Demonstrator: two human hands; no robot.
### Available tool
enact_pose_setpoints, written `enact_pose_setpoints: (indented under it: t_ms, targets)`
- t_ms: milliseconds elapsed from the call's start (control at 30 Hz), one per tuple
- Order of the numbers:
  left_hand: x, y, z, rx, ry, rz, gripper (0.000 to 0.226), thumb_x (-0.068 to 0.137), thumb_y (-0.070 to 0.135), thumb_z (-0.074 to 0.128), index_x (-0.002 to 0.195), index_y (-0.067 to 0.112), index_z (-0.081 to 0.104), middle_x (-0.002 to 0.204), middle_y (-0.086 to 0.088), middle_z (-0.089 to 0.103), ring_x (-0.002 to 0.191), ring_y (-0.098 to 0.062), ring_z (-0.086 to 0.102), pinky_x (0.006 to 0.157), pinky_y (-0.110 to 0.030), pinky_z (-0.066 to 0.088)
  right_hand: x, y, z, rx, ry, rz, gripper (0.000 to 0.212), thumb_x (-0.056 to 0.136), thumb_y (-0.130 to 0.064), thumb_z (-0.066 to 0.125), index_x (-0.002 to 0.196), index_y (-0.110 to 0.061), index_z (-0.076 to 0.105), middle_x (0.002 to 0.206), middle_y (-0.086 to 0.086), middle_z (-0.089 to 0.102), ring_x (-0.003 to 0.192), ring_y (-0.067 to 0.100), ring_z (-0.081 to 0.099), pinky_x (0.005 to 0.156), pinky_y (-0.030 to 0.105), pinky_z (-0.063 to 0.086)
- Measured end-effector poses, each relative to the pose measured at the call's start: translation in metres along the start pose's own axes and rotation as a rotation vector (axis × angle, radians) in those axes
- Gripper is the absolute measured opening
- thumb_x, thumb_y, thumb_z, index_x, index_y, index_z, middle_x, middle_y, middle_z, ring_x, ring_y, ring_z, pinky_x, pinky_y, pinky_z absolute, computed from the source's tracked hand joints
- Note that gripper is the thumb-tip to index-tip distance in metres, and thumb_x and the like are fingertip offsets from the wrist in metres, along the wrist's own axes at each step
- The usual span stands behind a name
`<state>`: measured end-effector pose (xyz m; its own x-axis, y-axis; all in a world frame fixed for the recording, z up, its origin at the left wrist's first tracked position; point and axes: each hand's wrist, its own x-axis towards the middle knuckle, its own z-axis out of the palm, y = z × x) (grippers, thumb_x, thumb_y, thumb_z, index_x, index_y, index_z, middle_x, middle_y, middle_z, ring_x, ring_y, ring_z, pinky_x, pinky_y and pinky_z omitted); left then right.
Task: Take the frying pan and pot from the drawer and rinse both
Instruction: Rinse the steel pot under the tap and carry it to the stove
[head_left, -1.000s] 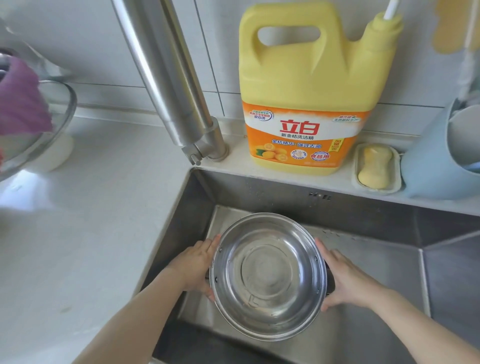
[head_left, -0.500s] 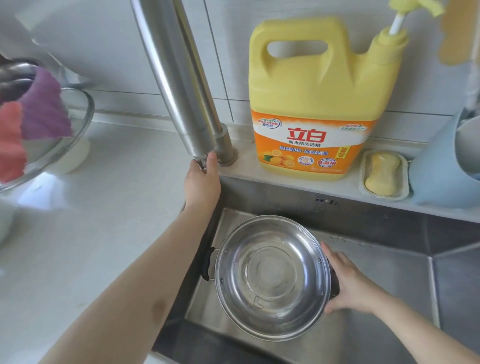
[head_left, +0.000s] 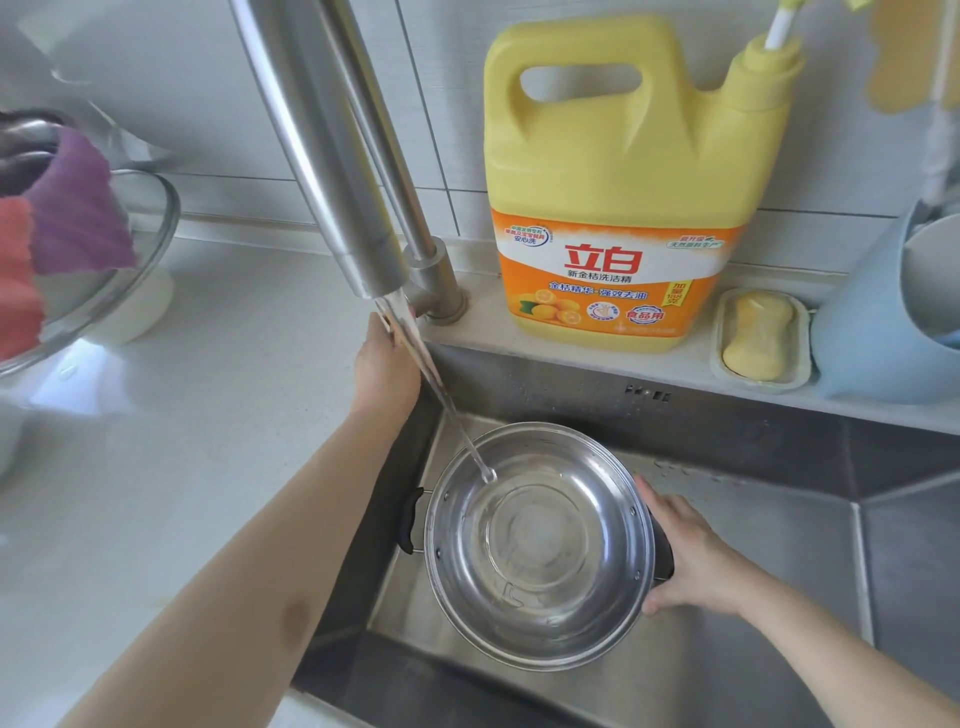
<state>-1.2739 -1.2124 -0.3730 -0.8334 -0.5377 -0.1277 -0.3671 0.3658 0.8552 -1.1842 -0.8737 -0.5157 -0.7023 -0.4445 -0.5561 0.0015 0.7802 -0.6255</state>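
A shiny steel pot (head_left: 540, 551) with black side handles is held tilted inside the steel sink (head_left: 779, 519). My right hand (head_left: 685, 556) grips the pot's right handle. My left hand (head_left: 384, 358) rests at the base of the steel faucet (head_left: 332, 171), on its small lever; the fingertips are hidden behind the water. A thin stream of water (head_left: 441, 395) runs from the spout into the pot's upper left. No frying pan is in view.
A big yellow detergent jug (head_left: 618, 182) and a soap bar in a dish (head_left: 761, 335) stand on the ledge behind the sink. A blue holder (head_left: 872, 322) is at the right. A glass bowl with cloths (head_left: 78, 260) sits on the white counter at left.
My left hand let go of the pot's left handle and rose to the faucet lever. Water now flows into the pot. My right hand kept its hold.
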Motion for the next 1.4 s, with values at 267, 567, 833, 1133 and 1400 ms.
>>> enact_pose_setpoints:
  t_ms: [267,567,833,1133,1400]
  targets:
    - [-0.068,-0.119,-0.030,0.753,-0.817,0.051,0.123,0.069,0.050,0.084,0.157,0.026,0.001,0.163,-0.004,0.008,0.149,-0.023,0.011,0.121,-0.041,0.021,0.000,0.006,0.003,0.064,0.010,-0.028,0.147,0.042,-0.045,0.091,0.137,-0.064,-0.020,0.127,-0.014,0.024,0.124,0.004,0.030,0.104,0.020,0.029]
    - [-0.063,-0.169,-0.025,0.813,-0.936,0.109,0.153,0.051,0.040,0.095,0.147,0.049,-0.024,0.161,0.015,-0.014,0.151,-0.019,-0.003,0.122,-0.046,0.019,0.002,0.009,0.006,0.152,0.004,0.007,0.146,0.049,-0.027,0.094,0.142,-0.059,-0.013,0.123,-0.010,0.026,0.104,0.006,0.050,0.081,-0.001,0.037]
    - [-0.060,-0.159,-0.028,0.925,-1.032,0.119,0.161,0.038,0.060,0.092,0.137,0.055,-0.036,0.154,0.003,0.013,0.145,-0.029,0.013,0.118,-0.051,0.026,-0.007,-0.001,-0.006,0.152,-0.034,0.010,0.144,0.049,-0.027,0.095,0.141,-0.060,-0.011,0.120,-0.012,0.026,0.086,0.000,0.049,0.076,0.003,0.040]
    - [-0.056,-0.017,-0.085,1.120,-1.103,0.284,0.151,0.041,0.063,0.088,0.147,0.048,-0.019,0.125,0.009,0.032,0.121,-0.015,0.035,0.107,-0.039,0.038,-0.067,-0.032,-0.019,0.294,-0.029,-0.046,0.134,0.046,-0.021,0.090,0.141,-0.067,0.008,0.117,-0.005,0.051,0.076,0.008,0.053,0.078,0.029,0.055]
    - [-0.090,0.046,-0.163,1.188,-0.680,0.651,0.155,0.045,0.073,0.081,0.149,0.034,-0.026,0.124,0.011,0.028,0.110,-0.009,0.029,0.097,-0.025,0.041,-0.096,-0.102,-0.026,0.302,0.267,-0.199,0.147,0.039,-0.033,0.096,0.137,-0.070,-0.007,0.128,-0.034,0.027,0.114,-0.008,0.041,0.099,0.013,0.035]
